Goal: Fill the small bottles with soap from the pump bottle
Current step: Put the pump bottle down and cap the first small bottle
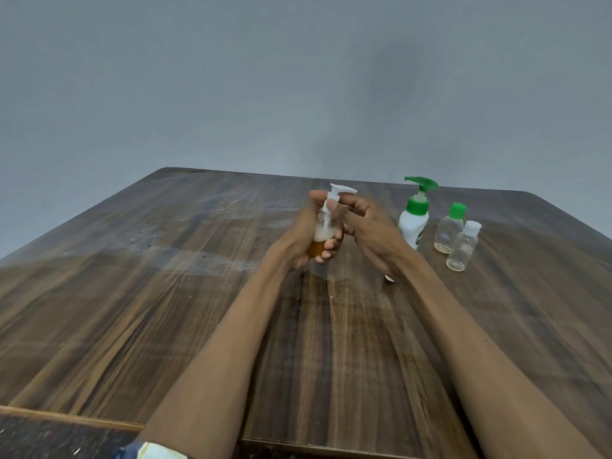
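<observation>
left hand (306,233) grips clear pump bottle (323,231), right hand (367,226) pinches its pump; labels unreadable.

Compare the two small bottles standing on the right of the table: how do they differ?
The green-capped small bottle has a green cap; the clear-capped small bottle has a whitish, see-through one. The green-capped one stands farther from the camera, closer to the green pump bottle; the clear-capped one stands nearer. Both are upright, capped, clear-bodied, untouched by either hand, and show only a thin yellowish layer at the bottom.

Wooden table (165,293), grey wall (231,77)
</observation>
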